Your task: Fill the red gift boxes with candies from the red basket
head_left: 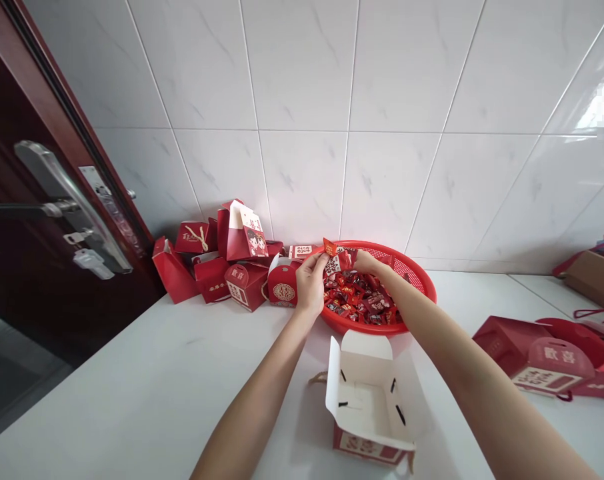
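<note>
Head view, as seen by someone standing in the room. The left hand (pixel 311 285) has its thumb and fingers pinched together on a small orange-red packet (pixel 331 248); a larger red wrapper (pixel 336 265) lies against its fingertips. The right hand (pixel 366 262) reaches over the red basket (pixel 425 277), its fingers hidden behind wrappers, so I cannot tell how open they are or what they hold. Wrapped sweets (pixel 349 293) fill the basket, and the open box (pixel 367 447) stands in front of it, between the forearms, flaps raised. Likely faults: a packet held only by its edge could slip from the pinch; a low-swinging right forearm could catch a flap and tip the light carton; a tug at the heap could spill sweets over the rim. Lettering: a closed box (pixel 239 287) appears to read 歡喜; the box beside it (pixel 283 293) bears a round emblem; a taller carton (pixel 257 243) shows two cartoon figures. White characters mark the larger wrapper, but I can make out no brand
</note>
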The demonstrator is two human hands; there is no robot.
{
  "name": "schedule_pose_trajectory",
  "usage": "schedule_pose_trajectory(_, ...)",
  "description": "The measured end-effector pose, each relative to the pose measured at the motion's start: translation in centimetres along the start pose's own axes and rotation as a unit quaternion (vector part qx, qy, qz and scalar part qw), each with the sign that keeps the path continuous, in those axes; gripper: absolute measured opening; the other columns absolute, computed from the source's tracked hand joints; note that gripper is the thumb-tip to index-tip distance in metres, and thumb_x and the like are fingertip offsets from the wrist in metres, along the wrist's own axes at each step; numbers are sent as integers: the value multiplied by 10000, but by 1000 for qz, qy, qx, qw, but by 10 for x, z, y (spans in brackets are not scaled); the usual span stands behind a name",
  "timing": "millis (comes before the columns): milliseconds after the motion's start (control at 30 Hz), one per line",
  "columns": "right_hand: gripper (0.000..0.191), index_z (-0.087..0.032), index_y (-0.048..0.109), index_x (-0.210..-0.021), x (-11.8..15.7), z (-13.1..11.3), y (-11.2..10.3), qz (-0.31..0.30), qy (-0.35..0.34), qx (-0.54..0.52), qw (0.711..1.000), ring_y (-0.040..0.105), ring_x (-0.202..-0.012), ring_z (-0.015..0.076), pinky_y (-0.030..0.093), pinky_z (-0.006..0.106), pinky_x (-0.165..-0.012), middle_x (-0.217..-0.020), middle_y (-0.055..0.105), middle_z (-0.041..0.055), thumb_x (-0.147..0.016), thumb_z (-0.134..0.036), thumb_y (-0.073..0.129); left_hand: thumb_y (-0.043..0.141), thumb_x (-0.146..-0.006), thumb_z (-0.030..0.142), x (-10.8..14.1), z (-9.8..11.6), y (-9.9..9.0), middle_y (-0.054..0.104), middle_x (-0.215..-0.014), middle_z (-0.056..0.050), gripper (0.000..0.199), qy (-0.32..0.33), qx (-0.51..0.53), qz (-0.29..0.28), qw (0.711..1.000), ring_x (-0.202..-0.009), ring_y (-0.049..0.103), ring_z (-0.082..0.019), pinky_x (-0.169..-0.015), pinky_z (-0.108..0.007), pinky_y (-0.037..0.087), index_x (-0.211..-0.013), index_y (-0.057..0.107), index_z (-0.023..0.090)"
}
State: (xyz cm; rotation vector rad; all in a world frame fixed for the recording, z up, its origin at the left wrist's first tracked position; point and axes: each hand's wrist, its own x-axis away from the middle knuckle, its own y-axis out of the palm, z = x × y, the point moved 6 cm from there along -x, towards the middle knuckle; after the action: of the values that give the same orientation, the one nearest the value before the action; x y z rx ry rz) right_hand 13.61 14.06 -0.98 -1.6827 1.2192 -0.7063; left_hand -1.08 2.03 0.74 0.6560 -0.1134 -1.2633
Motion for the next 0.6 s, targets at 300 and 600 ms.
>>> schedule_pose_trajectory(300,258,-143,655,-1063,26,28,-61,132,72,-307,940,703,-871,192,593,324,-742,-1066,709,83,-987,-390,643,842,-647,405,0,2,0,683,-711,9,248,-1,20,7,1000,-651,580,-116,-554,-204,465,-683,718,193)
schedule_pose_trajectory(600,461,-262,550,-799,118,25,-71,205,-9,-578,790,766,-803,192,619,294,-742,-811,724,-28,-601,-499,892,811,-674,420,-2,2,1,668,-707,5,257,32,-18,-22,999,-668,560,-128,-583,-220,446,-673,706,186)
